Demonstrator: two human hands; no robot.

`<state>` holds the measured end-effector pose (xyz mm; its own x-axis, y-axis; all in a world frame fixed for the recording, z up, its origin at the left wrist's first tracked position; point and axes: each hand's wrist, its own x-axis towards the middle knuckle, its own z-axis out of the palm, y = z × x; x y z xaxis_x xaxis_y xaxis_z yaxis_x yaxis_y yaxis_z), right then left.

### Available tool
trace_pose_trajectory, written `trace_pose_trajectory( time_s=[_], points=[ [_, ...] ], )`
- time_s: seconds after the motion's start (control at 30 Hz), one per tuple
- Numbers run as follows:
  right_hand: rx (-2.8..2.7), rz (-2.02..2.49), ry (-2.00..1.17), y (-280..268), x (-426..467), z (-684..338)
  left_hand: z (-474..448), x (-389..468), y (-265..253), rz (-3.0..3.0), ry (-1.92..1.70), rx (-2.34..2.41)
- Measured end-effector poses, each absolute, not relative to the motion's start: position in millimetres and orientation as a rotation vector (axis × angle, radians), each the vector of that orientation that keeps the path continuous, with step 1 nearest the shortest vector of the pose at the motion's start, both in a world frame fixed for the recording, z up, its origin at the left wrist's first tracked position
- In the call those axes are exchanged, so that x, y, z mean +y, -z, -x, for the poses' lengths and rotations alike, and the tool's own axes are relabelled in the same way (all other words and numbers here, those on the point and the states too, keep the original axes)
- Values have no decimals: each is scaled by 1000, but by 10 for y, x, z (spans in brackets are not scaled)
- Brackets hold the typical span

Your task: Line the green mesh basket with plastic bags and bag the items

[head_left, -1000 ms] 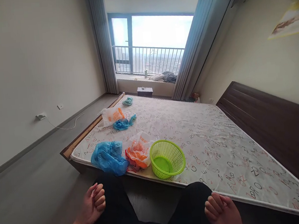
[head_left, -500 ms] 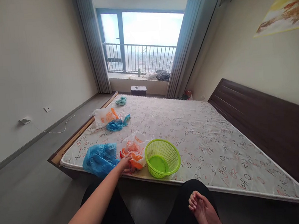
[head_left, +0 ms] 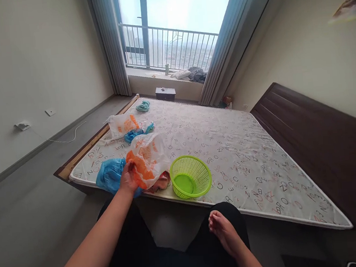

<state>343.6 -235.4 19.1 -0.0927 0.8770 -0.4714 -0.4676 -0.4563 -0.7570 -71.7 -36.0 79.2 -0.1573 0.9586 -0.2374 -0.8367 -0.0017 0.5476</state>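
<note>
My left hand [head_left: 128, 177] grips a white plastic bag with orange print [head_left: 149, 157] and holds it up over the mattress's near edge. A blue plastic bag [head_left: 111, 172] lies beside and partly behind that hand. Under the lifted bag a pinkish-red item [head_left: 162, 182] shows in part; its kind I cannot make out. Just right of it stands a bright green plastic basket [head_left: 191, 176] with nothing inside. My right hand [head_left: 220, 227] hovers near my right knee, fingers curled in and holding nothing visible.
The mattress [head_left: 229, 154] with printed letters is on a wooden bed frame. Farther back lie another white and orange bag [head_left: 121, 126], a crumpled blue bag [head_left: 137, 133] and a teal bundle [head_left: 143, 106]. A dark headboard [head_left: 308, 122] rises at the right.
My left hand has taken hold of the white and orange bag and raised it, uncovering the pinkish-red item. My right hand has shifted slightly left and up. The view has tilted down.
</note>
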Motion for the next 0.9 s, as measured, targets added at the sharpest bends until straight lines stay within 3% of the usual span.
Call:
trace_pose_trajectory(
  time_s=[0.23, 0.53, 0.9],
  points=[
    [-974, 1068, -1989, -574, -1839, -2647, 539, -817, -997, -157, -1487, 618],
    [-913, 1104, -2037, 195, -1999, -2469, 492, -1673, -129, -108, -979, 514],
    [-1122, 1290, -2038, 325, -1983, -2359, 324, -1646, -169, -110, -879, 657]
  ],
)
